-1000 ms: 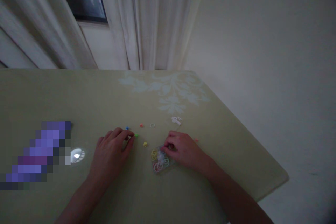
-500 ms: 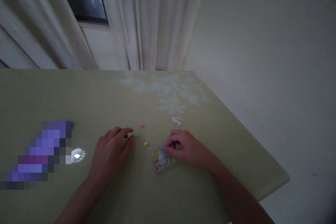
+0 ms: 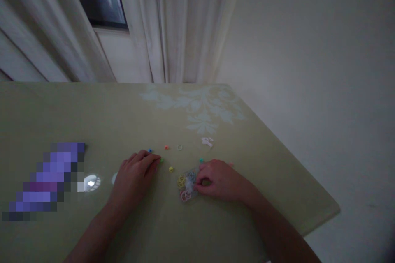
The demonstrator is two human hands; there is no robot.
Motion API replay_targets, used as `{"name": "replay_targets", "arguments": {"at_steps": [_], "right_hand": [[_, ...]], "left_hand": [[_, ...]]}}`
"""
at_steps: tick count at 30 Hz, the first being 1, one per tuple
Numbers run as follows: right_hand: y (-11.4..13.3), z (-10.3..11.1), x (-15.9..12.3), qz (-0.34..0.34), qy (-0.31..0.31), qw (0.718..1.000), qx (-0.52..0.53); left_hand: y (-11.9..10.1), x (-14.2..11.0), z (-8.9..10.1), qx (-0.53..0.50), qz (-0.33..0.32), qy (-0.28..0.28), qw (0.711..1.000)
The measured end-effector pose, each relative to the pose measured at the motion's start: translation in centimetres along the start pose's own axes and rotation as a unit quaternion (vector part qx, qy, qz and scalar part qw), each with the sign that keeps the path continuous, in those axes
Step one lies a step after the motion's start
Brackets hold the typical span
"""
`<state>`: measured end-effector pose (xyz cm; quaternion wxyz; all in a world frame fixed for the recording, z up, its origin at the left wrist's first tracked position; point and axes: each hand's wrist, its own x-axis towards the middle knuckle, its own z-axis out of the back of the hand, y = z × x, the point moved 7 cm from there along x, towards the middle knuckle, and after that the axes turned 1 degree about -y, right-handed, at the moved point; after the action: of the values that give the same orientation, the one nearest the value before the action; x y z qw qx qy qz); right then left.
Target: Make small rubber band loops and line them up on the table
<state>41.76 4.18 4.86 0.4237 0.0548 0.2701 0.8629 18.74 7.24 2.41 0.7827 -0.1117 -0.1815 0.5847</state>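
My left hand point(image 3: 134, 178) rests low over the table, its fingers and thumb drawn together with the tips at a small green plastic piece point(image 3: 161, 160). A small blue piece point(image 3: 149, 150) lies just beyond its knuckles. My right hand point(image 3: 217, 180) is curled at the right side of a shallow clear box point(image 3: 185, 201), thumb and forefinger pinched over it; what is between them is hidden. In the box lie small elastic bands point(image 3: 181, 181) in yellow, pink and pale colours. A yellow piece point(image 3: 171, 169) lies between the hands, left of the box.
Further back are an orange piece point(image 3: 166, 147), a pale ring point(image 3: 180, 147) and some white bits point(image 3: 207, 142). A teal piece point(image 3: 201, 160) and a pink one point(image 3: 231, 164) lie by my right hand. A blurred-out purple object point(image 3: 49, 181) lies at left.
My left fingers have closed together at the green piece. My right hand has shifted slightly down along the box, and the teal piece behind it now shows.
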Motion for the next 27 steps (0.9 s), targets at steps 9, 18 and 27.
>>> {"name": "replay_targets", "arguments": {"at_steps": [9, 18, 27], "right_hand": [[0.4, -0.3, 0.1, -0.021, 0.012, 0.999, -0.021], [0.5, 1.6, -0.3, 0.009, -0.068, 0.993, 0.1], [3.1, -0.5, 0.0, 0.059, -0.036, 0.994, 0.087]], "left_hand": [[0.2, 0.2, 0.1, -0.027, 0.009, 0.008, 1.0], [1.7, 0.3, 2.2, -0.011, 0.034, -0.035, 0.999], [7.2, 0.1, 3.5, -0.121, 0.14, 0.046, 0.982]]}}
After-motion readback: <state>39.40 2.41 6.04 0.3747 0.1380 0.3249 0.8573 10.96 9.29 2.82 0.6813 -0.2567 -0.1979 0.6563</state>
